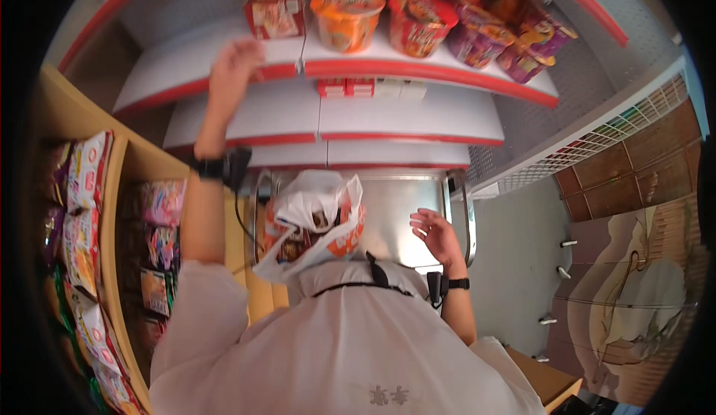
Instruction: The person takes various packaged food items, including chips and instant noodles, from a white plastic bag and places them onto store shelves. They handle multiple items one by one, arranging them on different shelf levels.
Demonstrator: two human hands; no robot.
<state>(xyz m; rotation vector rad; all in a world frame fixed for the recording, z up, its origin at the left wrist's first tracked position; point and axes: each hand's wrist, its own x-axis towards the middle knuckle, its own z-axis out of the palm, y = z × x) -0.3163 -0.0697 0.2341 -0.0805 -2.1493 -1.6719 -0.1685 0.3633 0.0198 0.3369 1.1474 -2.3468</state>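
My left hand (238,62), blurred, is raised at the red front edge of the upper white shelf (173,71). It appears to hold nothing, fingers loosely spread. Just beyond it is a red box (277,19) with a picture on it. Over the right part of a metal cart tray (394,197) hovers my right hand (437,239), empty, fingers apart and slightly curled. A white plastic bag (307,191) with orange print stands on the tray's left side, its mouth gaping. Dark packaged goods (293,247) show inside, partly hidden by the plastic.
An orange noodle tub (347,20), a red noodle tub (420,26) and purple packs (481,34) line the upper shelf. Small red boxes (345,87) sit on the shelf below. Snack bags (84,177) fill a wooden rack at left. A white wire grid (632,118) borders the right.
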